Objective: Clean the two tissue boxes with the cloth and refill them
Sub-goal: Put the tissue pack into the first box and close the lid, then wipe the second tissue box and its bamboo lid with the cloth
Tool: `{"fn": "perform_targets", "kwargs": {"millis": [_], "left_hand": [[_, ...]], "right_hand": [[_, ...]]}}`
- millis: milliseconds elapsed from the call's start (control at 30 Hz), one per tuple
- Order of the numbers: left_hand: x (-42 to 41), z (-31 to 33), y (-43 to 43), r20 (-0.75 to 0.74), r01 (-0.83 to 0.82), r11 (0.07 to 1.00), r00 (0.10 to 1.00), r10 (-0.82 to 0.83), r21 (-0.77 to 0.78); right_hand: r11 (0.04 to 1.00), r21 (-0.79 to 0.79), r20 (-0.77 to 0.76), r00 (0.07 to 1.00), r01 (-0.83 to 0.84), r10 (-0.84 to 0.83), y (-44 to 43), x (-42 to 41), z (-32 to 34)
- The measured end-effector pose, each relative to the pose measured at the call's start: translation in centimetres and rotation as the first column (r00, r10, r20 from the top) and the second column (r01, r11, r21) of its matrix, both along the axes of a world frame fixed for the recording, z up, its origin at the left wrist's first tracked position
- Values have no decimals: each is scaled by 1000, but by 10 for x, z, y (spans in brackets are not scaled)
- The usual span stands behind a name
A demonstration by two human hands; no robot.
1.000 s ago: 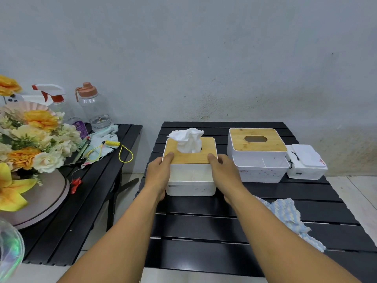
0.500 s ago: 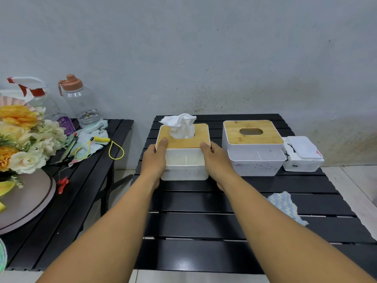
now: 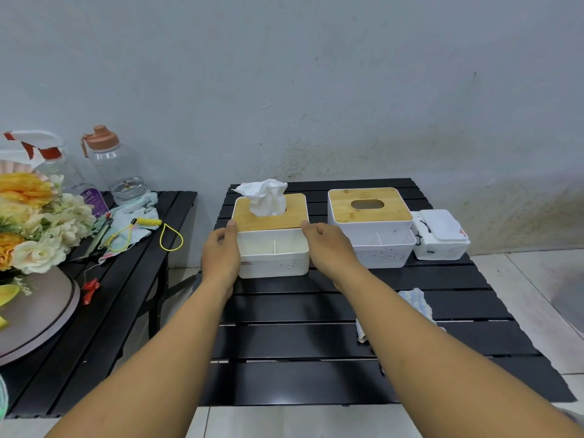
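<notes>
A black slatted table [image 3: 300, 343] stands against a grey wall, with a black side table [image 3: 126, 305] bearing flowers [image 3: 34, 222] to its left. Two white, bamboo-lidded boxes sit side by side near the main table's back edge. The left hand [image 3: 221, 257] and right hand [image 3: 331, 251] grasp the left tissue box [image 3: 275, 263] by its sides, thumbs on the lid's front corners. The right tissue box [image 3: 382, 254] stands just beside it. A blue-and-white cloth [image 3: 414, 298] lies by the right forearm, partly hidden. A crumpled tissue [image 3: 268, 197] sticks up from the held box.
</notes>
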State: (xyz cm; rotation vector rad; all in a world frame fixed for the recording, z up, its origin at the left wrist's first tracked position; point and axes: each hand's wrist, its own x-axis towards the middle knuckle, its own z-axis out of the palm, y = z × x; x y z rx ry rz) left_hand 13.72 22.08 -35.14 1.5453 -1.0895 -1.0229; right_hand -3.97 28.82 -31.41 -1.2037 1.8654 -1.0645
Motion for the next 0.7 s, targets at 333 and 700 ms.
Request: {"fn": "perform_targets", "kwargs": {"millis": [333, 700], "left_hand": [[3, 21, 64, 382, 8, 981, 922, 68, -194], [-127, 53, 80, 788, 756, 651, 357, -501, 71]], "right_hand": [[994, -66, -96, 991, 86, -92, 72, -41, 23], [941, -17, -149, 930, 338, -337, 123, -111, 7]]}}
